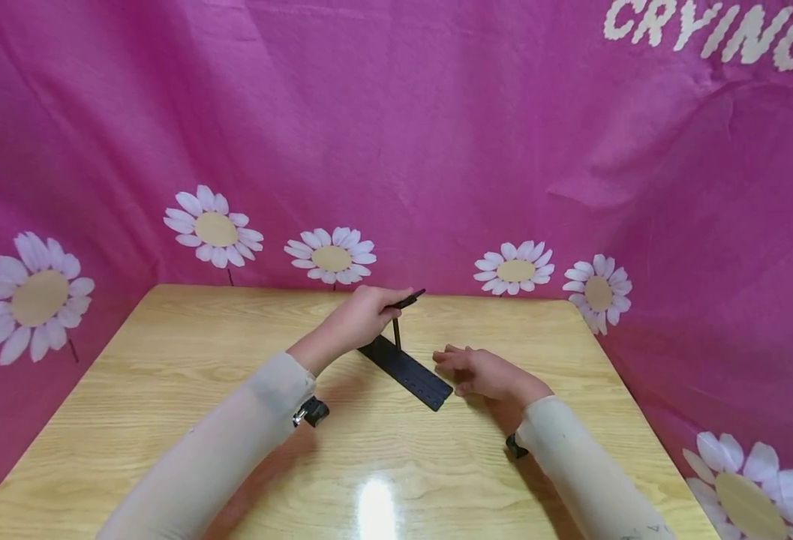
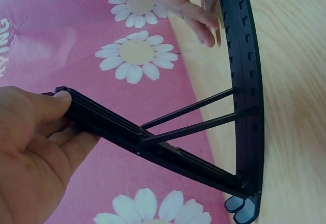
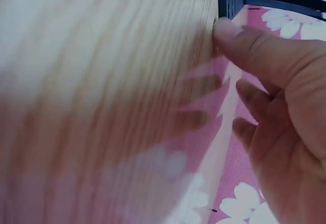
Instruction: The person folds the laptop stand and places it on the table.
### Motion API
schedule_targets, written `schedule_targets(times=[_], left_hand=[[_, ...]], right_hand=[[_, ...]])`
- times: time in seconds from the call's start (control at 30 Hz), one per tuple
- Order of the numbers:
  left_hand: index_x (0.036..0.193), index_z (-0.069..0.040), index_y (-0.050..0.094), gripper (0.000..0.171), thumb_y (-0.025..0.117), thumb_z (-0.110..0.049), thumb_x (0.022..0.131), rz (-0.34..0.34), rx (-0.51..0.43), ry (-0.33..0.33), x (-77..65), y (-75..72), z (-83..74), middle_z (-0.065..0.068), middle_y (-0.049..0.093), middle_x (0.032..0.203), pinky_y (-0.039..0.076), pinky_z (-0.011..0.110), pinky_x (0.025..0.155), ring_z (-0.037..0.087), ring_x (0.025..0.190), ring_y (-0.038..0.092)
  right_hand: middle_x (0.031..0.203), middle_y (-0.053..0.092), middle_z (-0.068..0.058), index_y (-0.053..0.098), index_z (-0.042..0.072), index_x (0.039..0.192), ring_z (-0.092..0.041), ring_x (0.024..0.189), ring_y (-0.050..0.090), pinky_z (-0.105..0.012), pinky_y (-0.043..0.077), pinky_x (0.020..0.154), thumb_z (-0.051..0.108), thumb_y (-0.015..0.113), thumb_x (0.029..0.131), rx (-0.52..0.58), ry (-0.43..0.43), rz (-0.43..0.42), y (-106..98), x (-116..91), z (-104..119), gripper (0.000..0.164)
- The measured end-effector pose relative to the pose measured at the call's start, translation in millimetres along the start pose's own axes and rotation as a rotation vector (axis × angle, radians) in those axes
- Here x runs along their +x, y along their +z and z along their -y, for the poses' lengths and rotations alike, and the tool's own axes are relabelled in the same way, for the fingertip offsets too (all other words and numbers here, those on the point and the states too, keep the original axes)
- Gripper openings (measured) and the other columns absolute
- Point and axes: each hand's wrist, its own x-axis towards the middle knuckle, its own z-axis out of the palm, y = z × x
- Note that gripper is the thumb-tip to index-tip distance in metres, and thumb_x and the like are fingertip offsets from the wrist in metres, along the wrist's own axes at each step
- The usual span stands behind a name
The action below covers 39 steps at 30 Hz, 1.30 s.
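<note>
A black folding laptop stand [image 1: 410, 371] rests with its long notched base bar [image 2: 245, 56] on the wooden table. Its upper bar [image 2: 109, 119] is raised at an angle from the hinged end, where grey rounded pads [image 2: 244, 211] show. Two thin struts [image 2: 204, 124] link the bars. My left hand [image 1: 361, 316] grips the free end of the upper bar between thumb and fingers. Beside the base's other end is my right hand [image 1: 494, 373], fingers loosely bent and holding nothing. Its thumb [image 3: 229, 30] lies right by that end; whether they touch I cannot tell.
The light wooden table [image 1: 187, 360] has a bright glare spot near its front. A pink cloth [image 1: 403, 150] with white daisies hangs behind it and along both sides. Small dark devices, one of them a wrist camera [image 1: 313, 412], sit at both cuffs.
</note>
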Motion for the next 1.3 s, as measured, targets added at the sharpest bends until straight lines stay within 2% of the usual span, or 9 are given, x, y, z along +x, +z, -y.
schedule_targets(times=[0.1,0.27,0.37,0.57,0.7,0.87,1.0,1.1,1.3], left_hand=[[0.142,-0.015,0.061,0.043,0.066,-0.009,0.100,-0.031,-0.034,-0.034,-1.2,3.2,2.2,0.008,0.071,0.129,0.050,0.029,0.077,0.015,0.094,0.063],[0.139,-0.017,0.065,0.040,0.067,-0.010,0.100,-0.075,-0.089,-0.068,-4.3,7.4,6.8,0.006,0.073,0.126,0.048,0.028,0.071,0.014,0.088,0.062],[0.136,-0.017,0.068,0.038,0.067,-0.008,0.099,-0.093,-0.126,-0.058,-4.8,9.2,12.7,0.006,0.073,0.124,0.052,0.028,0.075,0.012,0.092,0.064],[0.126,-0.015,0.075,0.033,0.072,-0.005,0.095,-0.144,-0.246,-0.063,-5.7,9.6,19.5,0.004,0.076,0.117,0.058,0.034,0.087,0.013,0.104,0.069],[0.124,-0.016,0.076,0.031,0.073,-0.007,0.094,-0.155,-0.277,-0.069,-6.5,9.8,19.2,0.004,0.077,0.116,0.059,0.034,0.087,0.014,0.105,0.070],[0.122,-0.019,0.077,0.030,0.074,-0.008,0.094,-0.162,-0.294,-0.074,-7.0,10.4,25.3,0.002,0.077,0.116,0.058,0.035,0.088,0.013,0.107,0.070],[0.121,-0.019,0.078,0.029,0.073,-0.009,0.095,-0.148,-0.322,-0.081,-7.5,9.7,30.8,0.001,0.076,0.117,0.059,0.037,0.091,0.014,0.108,0.070],[0.121,-0.017,0.078,0.028,0.073,-0.007,0.094,-0.146,-0.368,-0.078,-6.1,9.1,34.0,0.003,0.077,0.116,0.059,0.037,0.092,0.015,0.109,0.071],[0.118,-0.015,0.079,0.027,0.075,-0.006,0.093,-0.175,-0.479,-0.081,-3.8,15.2,40.2,0.003,0.078,0.112,0.060,0.034,0.091,0.016,0.106,0.072]], right_hand=[[0.158,0.048,-0.003,0.063,0.011,0.141,-0.034,0.156,0.022,-0.061,0.010,0.125,0.001,0.072,0.092,0.062,-0.012,0.022,0.9,3.8,-6.2,0.050],[0.153,0.053,-0.001,0.066,0.012,0.138,-0.032,0.155,0.025,-0.060,0.014,0.125,0.005,0.075,0.090,0.113,-0.029,0.017,6.4,7.3,-8.2,0.050],[0.154,0.053,-0.003,0.067,0.010,0.137,-0.034,0.154,0.026,-0.061,0.016,0.124,0.005,0.076,0.089,0.124,-0.047,0.036,9.4,7.4,-4.9,0.049],[0.154,0.053,0.000,0.066,0.011,0.137,-0.028,0.154,0.027,-0.055,0.017,0.126,0.002,0.074,0.091,0.145,-0.027,0.044,7.1,10.4,0.0,0.048],[0.152,0.055,-0.003,0.066,0.008,0.137,-0.031,0.152,0.033,-0.057,0.014,0.126,0.003,0.075,0.089,0.109,-0.068,0.030,5.7,13.7,-1.1,0.049],[0.150,0.057,-0.002,0.068,0.009,0.135,-0.030,0.152,0.032,-0.056,0.023,0.123,0.008,0.078,0.088,0.085,-0.081,0.015,13.0,15.0,2.0,0.048],[0.147,0.059,-0.002,0.068,0.008,0.134,-0.030,0.149,0.039,-0.056,0.025,0.123,0.013,0.081,0.086,0.013,-0.107,-0.012,20.5,17.1,11.0,0.050],[0.146,0.060,-0.003,0.069,0.008,0.133,-0.031,0.148,0.040,-0.056,0.022,0.124,0.013,0.083,0.084,0.015,-0.078,-0.032,22.2,17.9,16.9,0.051],[0.155,0.051,-0.001,0.065,0.014,0.140,-0.025,0.154,0.029,-0.053,0.016,0.127,0.016,0.083,0.084,0.065,-0.002,-0.018,25.2,18.3,18.6,0.059]])
